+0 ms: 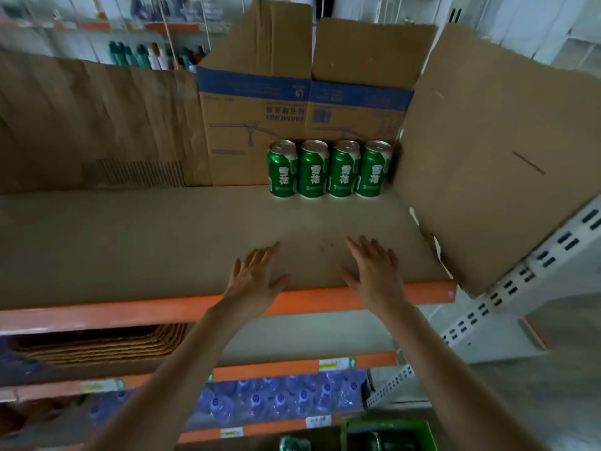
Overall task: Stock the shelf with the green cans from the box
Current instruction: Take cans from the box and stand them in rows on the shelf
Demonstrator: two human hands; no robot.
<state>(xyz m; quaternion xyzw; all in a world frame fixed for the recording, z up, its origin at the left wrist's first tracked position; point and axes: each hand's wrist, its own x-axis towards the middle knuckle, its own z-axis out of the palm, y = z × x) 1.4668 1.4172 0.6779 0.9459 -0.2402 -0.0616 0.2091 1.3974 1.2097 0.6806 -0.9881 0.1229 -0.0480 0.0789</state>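
Head view: both hands empty over the shelf, four green cans lined up at the far side.
The left hand [257,278] and right hand [374,271] hover apart with fingers spread, holding nothing, above the near edge of the cardboard-lined shelf [146,242]. The green cans [328,169] stand upright in a touching row, far right; the green box [390,432] sits low, near right. The cans are probably rigid, smooth and weighty if full, so grip round the middle. Their white label characters are unreadable. The cardboard backing [286,118] reads "DIAMOND", upside down.
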